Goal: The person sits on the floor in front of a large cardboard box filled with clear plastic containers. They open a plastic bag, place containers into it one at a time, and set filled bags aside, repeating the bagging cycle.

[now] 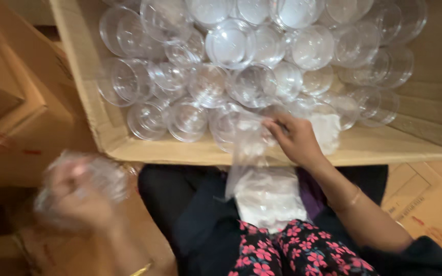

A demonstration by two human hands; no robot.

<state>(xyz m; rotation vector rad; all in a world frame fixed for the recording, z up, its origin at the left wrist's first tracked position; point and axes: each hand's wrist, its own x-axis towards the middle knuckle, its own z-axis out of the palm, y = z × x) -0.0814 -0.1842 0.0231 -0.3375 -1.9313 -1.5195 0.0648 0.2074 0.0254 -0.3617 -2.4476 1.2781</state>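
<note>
An open cardboard box (85,87) in front of me is filled with several clear plastic cups (231,46) lying on their sides. My right hand (295,138) reaches over the box's near edge and pinches a crinkled clear plastic bag (246,135) among the cups. The bag trails down over the box edge onto a white bundle (269,197) on my lap. My left hand (78,197), blurred by motion, is low at the left and holds a clear plastic cup (106,174) outside the box.
Brown cardboard boxes (6,102) stand at the left, and more flattened cardboard (431,204) lies at the right. My lap, in dark and floral cloth (292,253), sits right against the box's near wall.
</note>
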